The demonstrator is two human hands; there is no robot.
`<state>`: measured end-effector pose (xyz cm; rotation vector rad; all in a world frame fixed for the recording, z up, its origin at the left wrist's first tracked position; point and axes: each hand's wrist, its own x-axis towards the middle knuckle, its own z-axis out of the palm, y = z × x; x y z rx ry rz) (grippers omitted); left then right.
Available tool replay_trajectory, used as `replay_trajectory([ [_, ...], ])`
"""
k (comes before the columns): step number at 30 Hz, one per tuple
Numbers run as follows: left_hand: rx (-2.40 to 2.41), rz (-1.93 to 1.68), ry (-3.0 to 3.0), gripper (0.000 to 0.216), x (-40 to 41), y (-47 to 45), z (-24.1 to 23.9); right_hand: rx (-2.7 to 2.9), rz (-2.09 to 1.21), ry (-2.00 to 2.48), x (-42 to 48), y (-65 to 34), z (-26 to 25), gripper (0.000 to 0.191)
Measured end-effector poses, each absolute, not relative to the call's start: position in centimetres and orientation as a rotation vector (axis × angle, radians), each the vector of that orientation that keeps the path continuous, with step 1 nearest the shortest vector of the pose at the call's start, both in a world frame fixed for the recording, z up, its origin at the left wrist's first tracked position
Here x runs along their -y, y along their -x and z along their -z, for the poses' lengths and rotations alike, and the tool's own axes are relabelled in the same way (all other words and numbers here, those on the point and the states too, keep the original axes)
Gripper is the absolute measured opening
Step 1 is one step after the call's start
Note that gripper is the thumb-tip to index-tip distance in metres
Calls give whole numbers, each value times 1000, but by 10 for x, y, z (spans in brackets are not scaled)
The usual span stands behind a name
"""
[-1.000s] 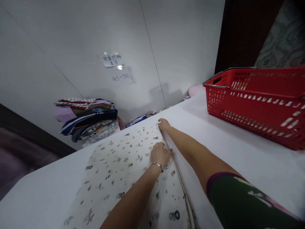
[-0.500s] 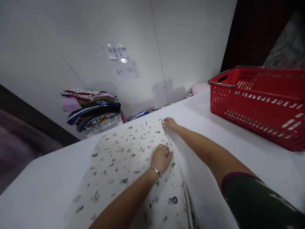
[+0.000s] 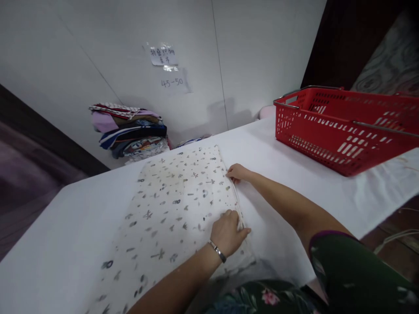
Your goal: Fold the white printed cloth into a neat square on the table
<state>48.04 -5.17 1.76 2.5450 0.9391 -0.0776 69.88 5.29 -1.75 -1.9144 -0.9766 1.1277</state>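
A folded cream cloth (image 3: 173, 205) printed with small dark motifs lies flat on the white table (image 3: 294, 174). My left hand (image 3: 231, 233), with a bracelet at the wrist, pinches the cloth's right edge near the front. My right hand (image 3: 236, 172) grips the same edge farther along it, fingers curled on the fabric. Both hands are closed on that layered edge.
A red plastic basket (image 3: 343, 126) with metal handles stands at the table's far right. A stack of folded clothes (image 3: 131, 128) sits against the white wall at the back left. Two paper notes (image 3: 166, 65) are stuck on the wall. The table's front right edge drops to the floor.
Both hands slid toward me along the cloth's right edge; the right hand left the far corner. The view pulled back, showing more of the table's near edge.
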Motion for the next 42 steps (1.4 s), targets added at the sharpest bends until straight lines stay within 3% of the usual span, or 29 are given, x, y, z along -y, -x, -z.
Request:
replay_trajectory([
  [7, -954, 8, -2530, 45, 86, -446, -17, 914, -1279, 1769, 33, -669, 15, 21],
  [20, -778, -406, -2620, 43, 119, -412, 4, 757, -1491, 1481, 177, -604, 14, 28],
  [32, -770, -430, -2553, 7, 106, -418, 8, 739, -1374, 1454, 196, -579, 17, 24],
  [42, -883, -418, -2216, 11, 101, -415, 7, 712, -1319, 1512, 195, -573, 18, 21],
])
